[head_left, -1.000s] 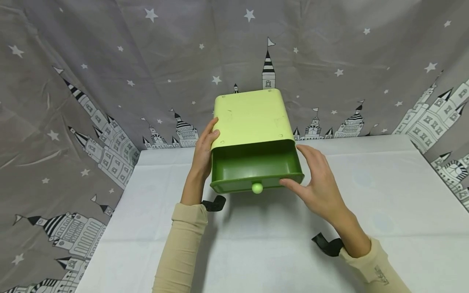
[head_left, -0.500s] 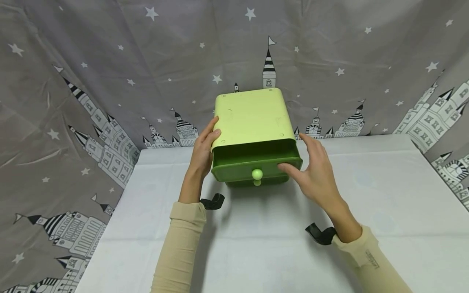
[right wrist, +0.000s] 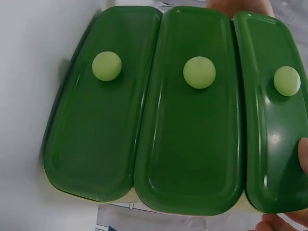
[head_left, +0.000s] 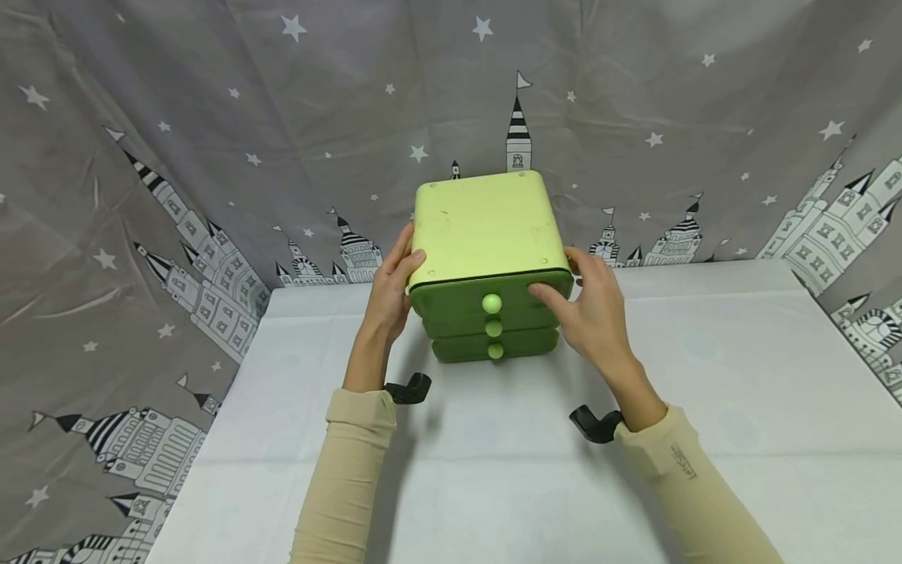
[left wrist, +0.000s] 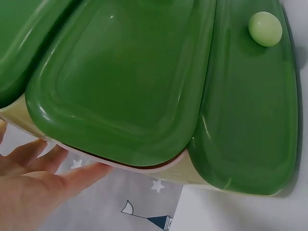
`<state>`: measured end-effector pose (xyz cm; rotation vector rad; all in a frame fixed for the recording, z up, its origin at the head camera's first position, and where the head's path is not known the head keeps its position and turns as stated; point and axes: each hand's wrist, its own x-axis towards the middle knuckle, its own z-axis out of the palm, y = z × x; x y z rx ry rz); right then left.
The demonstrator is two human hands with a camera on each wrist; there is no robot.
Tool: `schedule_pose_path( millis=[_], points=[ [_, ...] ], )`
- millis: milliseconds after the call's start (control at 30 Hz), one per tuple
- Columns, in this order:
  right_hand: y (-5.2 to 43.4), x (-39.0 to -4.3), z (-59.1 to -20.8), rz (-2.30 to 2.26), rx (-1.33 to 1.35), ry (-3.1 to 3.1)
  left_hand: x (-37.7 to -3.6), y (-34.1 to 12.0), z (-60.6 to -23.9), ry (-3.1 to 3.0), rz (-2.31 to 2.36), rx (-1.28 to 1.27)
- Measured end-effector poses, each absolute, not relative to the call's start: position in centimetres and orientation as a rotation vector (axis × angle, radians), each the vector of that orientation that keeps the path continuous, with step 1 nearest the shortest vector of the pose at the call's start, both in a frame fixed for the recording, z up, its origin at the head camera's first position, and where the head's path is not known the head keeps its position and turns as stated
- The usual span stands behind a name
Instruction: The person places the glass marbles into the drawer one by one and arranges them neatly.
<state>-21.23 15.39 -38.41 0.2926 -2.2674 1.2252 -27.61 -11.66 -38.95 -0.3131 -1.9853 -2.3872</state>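
Observation:
A small chest of drawers (head_left: 486, 227) with a light green top and three dark green drawers stands on the table. Every drawer has a pale round knob; the top drawer (head_left: 458, 305) sits flush under the lid. My left hand (head_left: 390, 301) rests along the chest's left side; its fingers lie fairly straight against the shell in the left wrist view. At the right front corner, my right hand (head_left: 595, 313) presses the top drawer's front with its thumb, its other fingers beside the chest. The middle drawer (right wrist: 192, 134) and bottom drawer (right wrist: 98, 130) are also closed.
White cloth covers the table (head_left: 493, 470). Close behind the chest hangs a grey curtain (head_left: 317, 117) printed with stars and castles, which also runs along both sides. Black straps (head_left: 595, 424) stick out at both wrists.
The top drawer, pulled well out a second ago, has slid back into the chest under my right hand, uncovering the lower drawers. My left hand has stayed at the side.

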Motion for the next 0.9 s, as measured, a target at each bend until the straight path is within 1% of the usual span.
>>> schedule_pose_path(
  millis=[233,900],
  points=[
    [15.16,-21.85,-38.55,1.176,0.282,-2.208,-27.62,-11.70,-39.04,-2.004,-2.384,-0.301],
    [15.15,-22.03,-38.84,1.170,0.287,-2.221,-27.59,-11.73,-39.24,-2.024,-2.365,-0.300]
  ],
)
